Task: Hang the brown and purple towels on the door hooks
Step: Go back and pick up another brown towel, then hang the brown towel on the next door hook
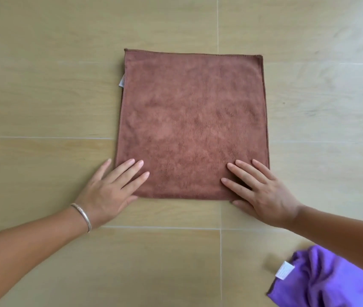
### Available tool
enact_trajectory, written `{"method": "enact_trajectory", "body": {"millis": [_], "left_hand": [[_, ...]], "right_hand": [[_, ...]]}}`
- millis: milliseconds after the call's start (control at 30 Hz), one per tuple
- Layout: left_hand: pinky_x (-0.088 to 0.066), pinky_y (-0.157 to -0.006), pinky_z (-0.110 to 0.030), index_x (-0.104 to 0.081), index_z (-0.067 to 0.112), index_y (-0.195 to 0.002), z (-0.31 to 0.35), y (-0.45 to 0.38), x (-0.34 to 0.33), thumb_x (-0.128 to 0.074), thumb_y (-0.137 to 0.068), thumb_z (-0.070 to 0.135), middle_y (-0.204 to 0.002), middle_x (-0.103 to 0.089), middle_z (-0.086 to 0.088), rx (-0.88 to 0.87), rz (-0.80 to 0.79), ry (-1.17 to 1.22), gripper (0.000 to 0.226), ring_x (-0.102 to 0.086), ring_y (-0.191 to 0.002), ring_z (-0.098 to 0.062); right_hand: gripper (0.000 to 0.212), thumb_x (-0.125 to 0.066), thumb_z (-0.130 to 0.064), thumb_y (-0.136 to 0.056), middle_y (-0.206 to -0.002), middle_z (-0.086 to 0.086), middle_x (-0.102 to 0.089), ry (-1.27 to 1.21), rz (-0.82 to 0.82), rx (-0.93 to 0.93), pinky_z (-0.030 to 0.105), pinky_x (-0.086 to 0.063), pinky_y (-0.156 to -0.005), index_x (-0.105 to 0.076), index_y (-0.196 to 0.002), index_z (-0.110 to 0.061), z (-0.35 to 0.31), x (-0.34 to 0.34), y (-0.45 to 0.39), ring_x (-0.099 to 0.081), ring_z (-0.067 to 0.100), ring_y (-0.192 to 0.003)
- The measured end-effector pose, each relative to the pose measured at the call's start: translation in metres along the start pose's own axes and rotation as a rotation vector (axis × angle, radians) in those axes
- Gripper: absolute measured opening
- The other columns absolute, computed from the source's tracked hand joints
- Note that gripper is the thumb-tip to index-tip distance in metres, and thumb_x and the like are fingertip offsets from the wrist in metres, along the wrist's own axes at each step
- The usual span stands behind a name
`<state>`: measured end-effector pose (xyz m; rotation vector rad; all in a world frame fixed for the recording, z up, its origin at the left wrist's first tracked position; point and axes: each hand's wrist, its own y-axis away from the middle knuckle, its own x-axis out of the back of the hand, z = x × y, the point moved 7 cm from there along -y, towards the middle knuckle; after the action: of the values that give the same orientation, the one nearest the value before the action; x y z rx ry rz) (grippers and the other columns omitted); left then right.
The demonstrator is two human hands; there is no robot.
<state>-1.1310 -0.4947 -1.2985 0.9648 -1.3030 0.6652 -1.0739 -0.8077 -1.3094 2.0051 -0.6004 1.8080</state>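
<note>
The left hand (112,187) lies flat with its fingers straight and slightly spread. Three fingertips rest on the near left corner of the brown towel (191,122), the little finger lies on the floor just outside the towel's left edge, and the thumb sits at the towel's near hem. A thin metal bangle (82,216) circles the left wrist.

The right hand (262,191) mirrors it on the near right corner, fingers straight and fanned, pressing flat on the cloth, with the thumb on the floor just below the near hem. Neither hand grips anything; both simply rest palm-down on the towel.

The brown towel lies spread as a neat square on the floor (43,96), which is laid in pale wood-look tiles with thin light grout lines. The towel seems to be folded, as a second layer of edge shows along its left and right sides. A small white label (121,82) sticks out from its left edge, near the far corner.

The purple towel (322,282) lies crumpled on the floor at the lower right, well apart from the brown one and partly under the right forearm in this view. It runs out of the picture. A white care tag (285,270) stands out on its near left part.
</note>
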Motion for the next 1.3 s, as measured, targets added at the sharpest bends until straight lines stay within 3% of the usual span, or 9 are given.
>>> {"method": "enact_trajectory", "body": {"millis": [167, 233, 333, 467, 700, 867, 967, 1300], "left_hand": [[-0.033, -0.102, -0.064, -0.049, 0.008, -0.139, 0.013, 0.0, 0.016, -0.052, -0.095, 0.015, -0.148, -0.042, -0.011, 0.098, -0.072, 0.022, 0.044, -0.045, -0.133, -0.028], [-0.027, -0.104, -0.066, -0.045, 0.007, -0.141, 0.016, 0.009, 0.026, -0.053, -0.096, 0.017, -0.15, -0.039, -0.01, 0.163, -0.145, 0.061, 0.046, -0.04, -0.136, -0.027], [-0.02, -0.108, -0.064, -0.032, 0.014, -0.148, 0.013, 0.032, 0.056, -0.037, -0.1, 0.028, -0.158, -0.024, -0.002, 0.245, -0.289, 0.066, 0.05, -0.024, -0.144, -0.02], [-0.019, -0.111, -0.059, -0.019, 0.022, -0.151, 0.0, 0.048, 0.128, -0.023, -0.102, 0.034, -0.161, -0.01, 0.005, 0.357, -0.367, 0.066, 0.051, -0.012, -0.147, -0.017], [-0.023, -0.111, -0.053, -0.017, 0.022, -0.151, -0.027, 0.058, 0.301, -0.02, -0.102, 0.034, -0.16, -0.012, 0.007, 0.45, -0.37, 0.022, 0.05, -0.012, -0.146, -0.014], [-0.025, -0.111, -0.051, -0.025, 0.021, -0.149, -0.049, 0.08, 0.445, -0.026, -0.102, 0.033, -0.159, -0.019, 0.006, 0.459, -0.261, 0.068, 0.049, -0.012, -0.146, -0.013], [-0.024, -0.111, -0.049, -0.033, 0.019, -0.148, -0.057, 0.1, 0.543, -0.032, -0.102, 0.032, -0.157, -0.025, 0.006, 0.458, -0.185, 0.139, 0.047, -0.014, -0.146, -0.012], [-0.035, -0.107, -0.037, -0.057, 0.017, -0.133, -0.081, 0.153, 0.891, -0.053, -0.097, 0.025, -0.142, -0.05, 0.005, 0.429, 0.255, 0.165, 0.037, -0.029, -0.142, -0.014]], "right_hand": [[0.036, -0.045, -0.029, -0.1, -0.142, 0.012, -0.05, 0.06, -0.009, -0.131, 0.052, -0.039, -0.104, -0.059, -0.131, -0.018, -0.009, 0.022, -0.004, -0.049, 0.033, -0.129], [0.034, -0.049, -0.024, -0.098, -0.142, 0.012, -0.05, 0.054, -0.028, -0.221, 0.053, -0.037, -0.106, -0.06, -0.129, -0.015, -0.013, 0.039, -0.004, -0.047, 0.033, -0.131], [0.037, -0.055, -0.02, -0.097, -0.144, 0.014, -0.048, 0.031, -0.104, -0.285, 0.055, -0.03, -0.11, -0.056, -0.133, -0.014, -0.021, 0.074, 0.0, -0.04, 0.034, -0.135], [0.036, -0.049, -0.027, -0.099, -0.145, 0.013, -0.046, 0.014, -0.176, -0.309, 0.056, -0.023, -0.113, -0.055, -0.132, -0.014, -0.031, 0.144, -0.004, -0.035, 0.032, -0.139], [0.041, -0.046, -0.024, -0.096, -0.153, 0.009, -0.034, 0.1, -0.29, -0.371, 0.053, -0.01, -0.116, -0.047, -0.137, -0.022, -0.025, 0.306, -0.032, -0.02, 0.028, -0.145], [0.043, -0.043, -0.031, -0.099, -0.156, 0.003, -0.027, 0.13, -0.289, -0.414, 0.051, -0.003, -0.116, -0.038, -0.142, -0.028, -0.027, 0.458, -0.055, -0.011, 0.023, -0.147], [0.042, -0.03, -0.038, -0.103, -0.157, 0.0, -0.024, 0.074, -0.242, -0.467, 0.049, 0.0, -0.117, -0.035, -0.144, -0.031, -0.034, 0.566, -0.066, -0.009, 0.02, -0.148], [0.042, -0.022, -0.041, -0.103, -0.159, -0.007, -0.017, 0.093, -0.043, -0.512, 0.046, 0.003, -0.119, -0.031, -0.144, -0.036, -0.061, 0.916, -0.08, 0.002, 0.015, -0.148]]}}
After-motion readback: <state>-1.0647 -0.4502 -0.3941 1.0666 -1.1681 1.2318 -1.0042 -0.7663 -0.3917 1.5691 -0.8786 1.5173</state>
